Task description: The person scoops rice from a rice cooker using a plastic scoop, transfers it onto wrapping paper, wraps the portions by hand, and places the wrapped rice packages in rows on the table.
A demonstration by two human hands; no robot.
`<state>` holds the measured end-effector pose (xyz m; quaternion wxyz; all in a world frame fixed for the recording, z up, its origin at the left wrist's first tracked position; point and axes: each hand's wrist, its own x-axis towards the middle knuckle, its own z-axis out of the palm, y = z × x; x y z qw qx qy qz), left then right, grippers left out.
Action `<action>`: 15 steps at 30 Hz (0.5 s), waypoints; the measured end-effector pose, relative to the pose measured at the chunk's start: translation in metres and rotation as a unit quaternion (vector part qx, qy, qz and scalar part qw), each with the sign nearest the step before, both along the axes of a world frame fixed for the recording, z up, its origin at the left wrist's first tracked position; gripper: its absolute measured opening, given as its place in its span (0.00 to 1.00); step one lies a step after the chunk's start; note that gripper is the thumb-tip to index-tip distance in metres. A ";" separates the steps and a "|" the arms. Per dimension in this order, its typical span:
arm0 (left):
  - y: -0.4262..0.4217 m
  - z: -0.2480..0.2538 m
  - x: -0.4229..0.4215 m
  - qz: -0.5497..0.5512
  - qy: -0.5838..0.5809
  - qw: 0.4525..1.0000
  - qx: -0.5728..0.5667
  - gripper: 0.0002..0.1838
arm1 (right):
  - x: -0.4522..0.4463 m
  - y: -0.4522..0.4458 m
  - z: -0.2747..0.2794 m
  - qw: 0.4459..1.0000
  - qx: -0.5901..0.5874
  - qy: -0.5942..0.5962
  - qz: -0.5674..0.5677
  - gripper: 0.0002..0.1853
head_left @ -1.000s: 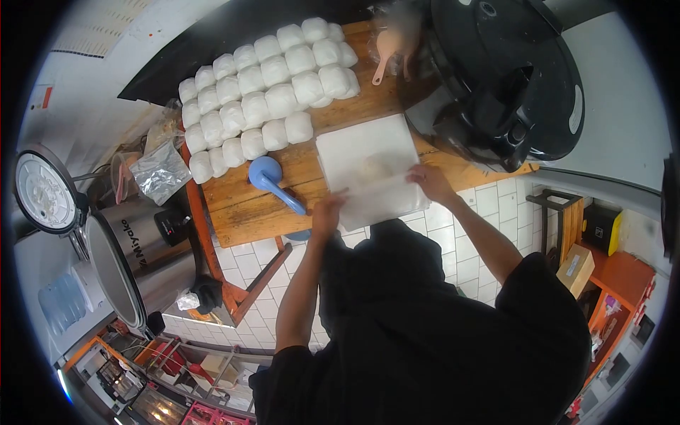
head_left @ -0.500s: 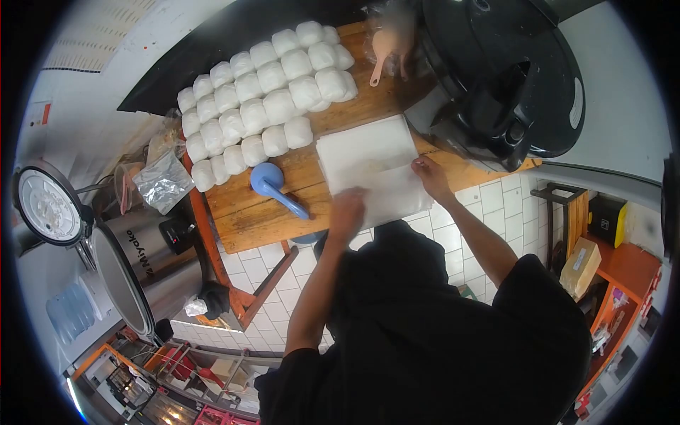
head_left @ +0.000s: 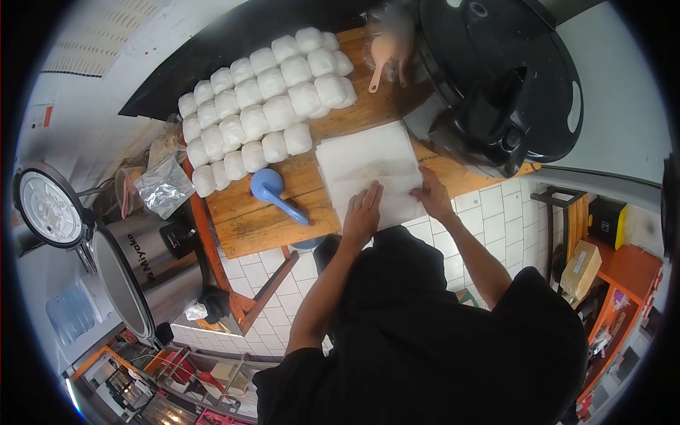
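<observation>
The left hand (head_left: 363, 212) is covering part of the paper (head_left: 368, 147), and something pale (head_left: 370, 171) there is showing too faintly to tell. Blur is smearing the top of the pink scoop (head_left: 383, 51). The table (head_left: 248, 228) is partly hiding a blue thing (head_left: 306, 244). The frame's edges are cutting off the black cooker (head_left: 489, 78) and shirt (head_left: 425, 347). Print on the wall sheet (head_left: 99, 28) is looking unreadably small.

Left hand (head_left: 363, 212): off left edge of white paper (head_left: 368, 147), now farther in, fingers stretched over folded flap (head_left: 397, 190), gap to right hand (head_left: 431, 197) narrower. Right hand: slightly nearer person's body, at paper's right edge. Pale lump (head_left: 370, 172) beyond left fingertips: less exposed than one second ago.
</observation>
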<state>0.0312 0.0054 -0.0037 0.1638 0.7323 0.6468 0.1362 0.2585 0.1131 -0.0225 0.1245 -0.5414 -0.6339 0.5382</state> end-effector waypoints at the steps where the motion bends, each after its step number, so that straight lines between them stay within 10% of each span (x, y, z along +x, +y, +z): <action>1: 0.000 0.000 -0.001 0.006 -0.010 1.000 0.001 0.34 | -0.005 0.002 0.006 0.999 0.048 0.008 -0.012 0.31; 6: 0.001 0.003 0.000 0.002 0.008 1.000 -0.012 0.34 | -0.037 0.030 0.012 0.988 0.142 0.052 -0.032 0.35; 8: 0.003 0.002 0.000 0.003 0.014 1.000 -0.017 0.34 | -0.065 0.046 0.019 0.929 0.369 -0.011 0.035 0.32; 15: 0.005 0.005 0.004 0.008 0.075 0.997 0.016 0.36 | -0.120 0.100 0.050 0.935 0.293 -0.125 0.153 0.32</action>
